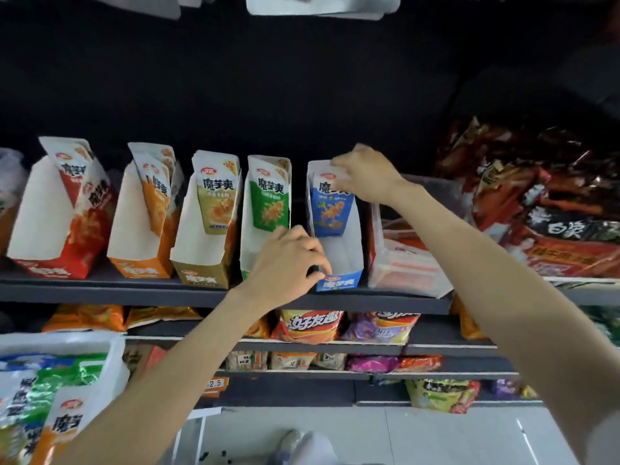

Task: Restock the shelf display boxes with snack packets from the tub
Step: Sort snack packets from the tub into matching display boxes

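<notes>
5 open-fronted display boxes in a row along shelf [134, 292] front edge: red box [43, 229], orange box [134, 236], tan box [198, 250], green box [250, 243], blue box [349, 260]. Each holding upright packets at its back end. Blue packet [330, 209] upright at rear of blue box, front part of box floor bare. Right hand [365, 176] fingers curled, pinching blue packet's top edge. Left hand [288, 260] fingers curled round blue box's front left corner. Clear bin [402, 263] just right of blue box, red packs inside. White tub [67, 347] at lower left, holding mixed packets, 1 orange packet [63, 427] foremost.
</notes>
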`<action>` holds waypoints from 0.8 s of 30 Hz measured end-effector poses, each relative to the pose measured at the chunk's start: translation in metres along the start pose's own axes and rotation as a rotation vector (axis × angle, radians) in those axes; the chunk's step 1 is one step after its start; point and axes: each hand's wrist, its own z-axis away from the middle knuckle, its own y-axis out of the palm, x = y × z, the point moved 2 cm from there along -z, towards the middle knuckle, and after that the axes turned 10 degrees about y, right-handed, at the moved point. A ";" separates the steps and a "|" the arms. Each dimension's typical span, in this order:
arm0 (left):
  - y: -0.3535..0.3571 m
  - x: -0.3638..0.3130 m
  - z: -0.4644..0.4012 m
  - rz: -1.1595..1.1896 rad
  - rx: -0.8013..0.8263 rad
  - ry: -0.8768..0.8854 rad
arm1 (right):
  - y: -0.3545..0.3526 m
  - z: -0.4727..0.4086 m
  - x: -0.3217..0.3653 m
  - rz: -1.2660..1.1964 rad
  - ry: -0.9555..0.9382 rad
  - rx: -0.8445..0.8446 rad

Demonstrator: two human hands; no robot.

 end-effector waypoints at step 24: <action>-0.060 -0.046 0.110 0.181 -0.719 -0.324 | 0.030 0.158 0.078 -0.592 -0.085 -0.638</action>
